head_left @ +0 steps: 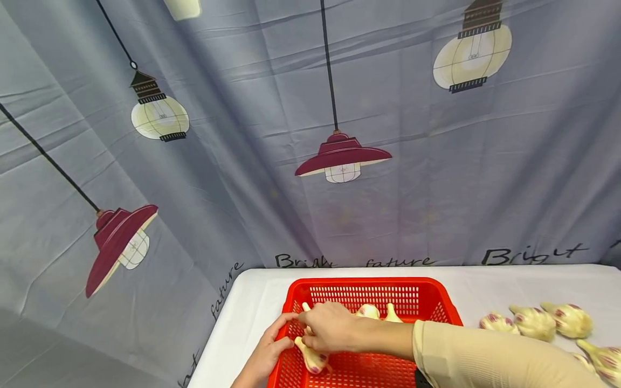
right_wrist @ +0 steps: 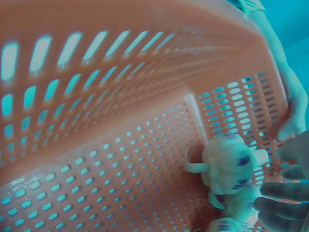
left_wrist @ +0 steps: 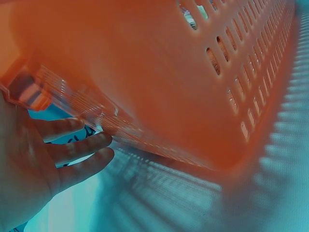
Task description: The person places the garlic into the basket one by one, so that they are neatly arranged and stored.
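Observation:
My left hand [head_left: 266,349] grips the left rim of a red plastic basket [head_left: 363,282], thumb at the inner edge. In the left wrist view, the other fingers [left_wrist: 79,147] of that hand extend along the outside of the basket. My right hand [head_left: 332,326] reaches across into the basket's left side, its loosely bent fingers [right_wrist: 282,191] beside a group of garlic bulbs. One garlic bulb [right_wrist: 227,162] lies against the perforated end wall with its stem toward the hand. Just below the hand another garlic bulb [head_left: 312,358] shows; others are partly hidden by the hand.
More garlic bulbs [head_left: 367,311] sit at the far side inside the basket. Several loose garlic bulbs [head_left: 533,322] lie on the white table [head_left: 490,285] to the right. A grey curtain [head_left: 402,215] printed with lamps hangs behind the table.

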A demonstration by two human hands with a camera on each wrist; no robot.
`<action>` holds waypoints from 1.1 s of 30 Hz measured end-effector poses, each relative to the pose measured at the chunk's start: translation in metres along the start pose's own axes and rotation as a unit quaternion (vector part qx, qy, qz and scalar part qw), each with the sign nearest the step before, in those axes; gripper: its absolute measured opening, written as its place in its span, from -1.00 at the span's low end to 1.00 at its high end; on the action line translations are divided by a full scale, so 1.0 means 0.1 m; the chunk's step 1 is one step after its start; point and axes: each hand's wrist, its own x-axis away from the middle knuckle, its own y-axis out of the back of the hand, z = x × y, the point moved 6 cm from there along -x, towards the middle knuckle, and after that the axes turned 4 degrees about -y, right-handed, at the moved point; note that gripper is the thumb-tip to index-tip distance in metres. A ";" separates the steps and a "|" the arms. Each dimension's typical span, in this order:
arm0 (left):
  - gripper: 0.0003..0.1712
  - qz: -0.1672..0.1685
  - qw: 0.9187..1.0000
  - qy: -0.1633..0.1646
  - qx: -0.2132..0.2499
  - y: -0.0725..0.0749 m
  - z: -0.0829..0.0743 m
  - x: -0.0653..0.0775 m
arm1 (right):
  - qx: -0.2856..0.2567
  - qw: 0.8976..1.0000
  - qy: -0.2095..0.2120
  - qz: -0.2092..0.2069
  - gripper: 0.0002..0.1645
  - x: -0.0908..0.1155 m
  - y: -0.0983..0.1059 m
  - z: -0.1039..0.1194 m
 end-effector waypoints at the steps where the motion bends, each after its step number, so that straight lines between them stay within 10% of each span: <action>1: -0.37 -0.004 1.000 0.004 0.003 0.00 0.01 0.01 | -0.008 1.000 0.002 0.002 -0.85 0.00 0.01 -0.01; 33: -0.38 0.008 1.000 0.017 0.003 -0.01 0.03 -0.02 | -0.042 0.997 -0.022 -0.067 -0.61 0.53 0.75 -0.51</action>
